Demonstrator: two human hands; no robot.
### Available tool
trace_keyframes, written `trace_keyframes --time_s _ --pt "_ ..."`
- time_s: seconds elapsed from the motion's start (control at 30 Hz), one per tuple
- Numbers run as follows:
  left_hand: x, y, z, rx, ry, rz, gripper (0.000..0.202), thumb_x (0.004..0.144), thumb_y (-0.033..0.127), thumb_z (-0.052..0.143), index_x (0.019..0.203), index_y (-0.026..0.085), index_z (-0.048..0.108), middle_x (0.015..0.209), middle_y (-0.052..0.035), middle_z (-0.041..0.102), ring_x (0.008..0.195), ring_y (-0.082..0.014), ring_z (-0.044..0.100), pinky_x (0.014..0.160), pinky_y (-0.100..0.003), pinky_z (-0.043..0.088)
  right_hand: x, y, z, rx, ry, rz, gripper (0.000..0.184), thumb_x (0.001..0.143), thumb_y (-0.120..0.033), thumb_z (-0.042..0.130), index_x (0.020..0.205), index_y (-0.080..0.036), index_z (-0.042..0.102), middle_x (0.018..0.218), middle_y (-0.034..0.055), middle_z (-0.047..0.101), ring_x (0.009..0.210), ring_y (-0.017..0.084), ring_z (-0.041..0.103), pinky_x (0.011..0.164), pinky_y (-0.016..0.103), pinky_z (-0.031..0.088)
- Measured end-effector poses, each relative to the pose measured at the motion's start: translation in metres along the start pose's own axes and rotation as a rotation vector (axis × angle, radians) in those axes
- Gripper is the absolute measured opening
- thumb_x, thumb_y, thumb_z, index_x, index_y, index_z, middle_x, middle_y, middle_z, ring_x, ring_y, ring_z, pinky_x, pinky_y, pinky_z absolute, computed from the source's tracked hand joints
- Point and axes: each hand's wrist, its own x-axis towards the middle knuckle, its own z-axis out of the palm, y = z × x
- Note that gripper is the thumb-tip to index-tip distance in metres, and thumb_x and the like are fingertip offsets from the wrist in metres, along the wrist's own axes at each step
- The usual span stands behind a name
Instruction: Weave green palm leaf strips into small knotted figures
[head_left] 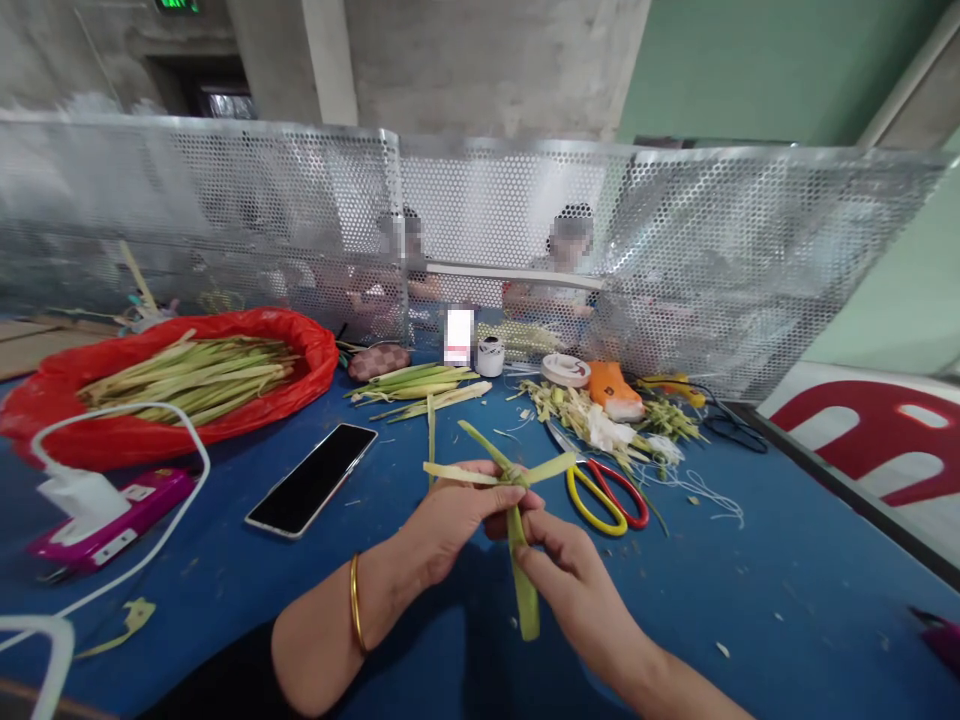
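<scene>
Between my hands is a green woven leaf piece (pixel 527 590), with strips sticking out to several sides from a small knot. My left hand (pixel 465 505) pinches it near the knot, thumb on top. My right hand (pixel 559 555) grips the broad strip that hangs down toward me, just below the knot. Some fingertips of both hands are hidden behind the leaf. Scissors (pixel 596 497) with one yellow and one red handle lie just right of the piece. A loose leaf strip (pixel 431 425) shows beyond my left hand.
A red plastic bag (pixel 300 385) of leaf strips (pixel 199 375) sits at left. Nearby are a phone (pixel 311 480) and a purple power strip (pixel 112 520) with a white cable. Leaf scraps (pixel 592 425), tape (pixel 566 370) and an orange packet (pixel 613 388) lie right. A perforated metal screen (pixel 495 210) stands behind.
</scene>
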Motion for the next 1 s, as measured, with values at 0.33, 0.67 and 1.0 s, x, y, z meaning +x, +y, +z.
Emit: trace_keyframes --time_s 0.33,0.67,1.0 --pt "0.000 0.008 -0.013 0.104 -0.181 -0.075 0.026 0.062 0.016 0.071 0.088 0.013 0.067 0.072 -0.0029 0.068 0.061 -0.0115 0.059 0.064 -0.024 0.048 0.010 -0.005 -0.044 -0.794 0.336 -0.480 0.013 0.092 -0.028 0.053 0.101 -0.021 0.058 0.100 0.0074 0.065 0.099 0.023 0.058 0.092 0.039 0.036" --pt "0.005 -0.009 -0.005 0.172 -0.014 0.026 0.021 0.069 0.031 0.071 0.079 0.014 0.064 0.057 0.0036 0.055 0.044 -0.0060 0.042 0.044 -0.019 0.034 0.008 0.000 -0.036 -0.736 0.174 -0.364 0.024 0.093 -0.024 0.049 0.070 -0.021 0.052 0.066 -0.0013 0.060 0.066 0.016 0.054 0.075 0.031 0.038" --pt "0.008 0.002 -0.012 0.103 -0.006 -0.050 0.017 0.066 0.024 0.072 0.078 0.012 0.069 0.052 0.0023 0.055 0.041 -0.0052 0.042 0.042 -0.018 0.037 0.007 -0.015 -0.054 -0.688 0.129 -0.197 0.026 0.090 -0.029 0.051 0.065 -0.020 0.052 0.062 -0.0013 0.057 0.064 0.015 0.051 0.065 0.027 0.036"
